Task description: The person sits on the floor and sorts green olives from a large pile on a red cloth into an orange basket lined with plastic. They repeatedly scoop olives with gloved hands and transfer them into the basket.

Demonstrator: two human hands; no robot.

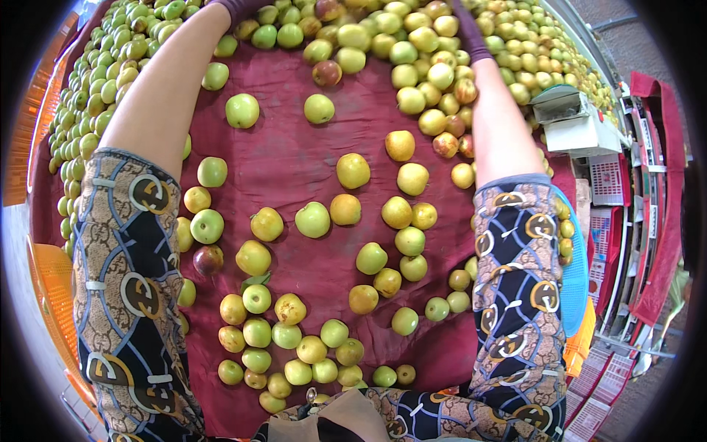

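Observation:
Both my arms stretch far forward over a dark red cloth (294,162), one along each side. My left hand (239,7), in a dark purple glove, meets the upper edge near green round fruits (290,35) that look like jujubes or small apples. Also gloved in purple, my right hand (471,33) reaches into a heap of yellow-green fruits of the same kind (440,76), some with reddish-brown patches. The fingers of both hands lie beyond the picture's edge or are hidden, so what they hold does not show. Loose fruits (353,171) are scattered between my arms.
Greener fruits (88,118) are piled along the left side, by orange plastic crates (55,295). On the right are a white box (585,132), a blue basket (578,265) and red-and-white printed cartons (604,398). A cluster of fruits (298,372) lies close to my body.

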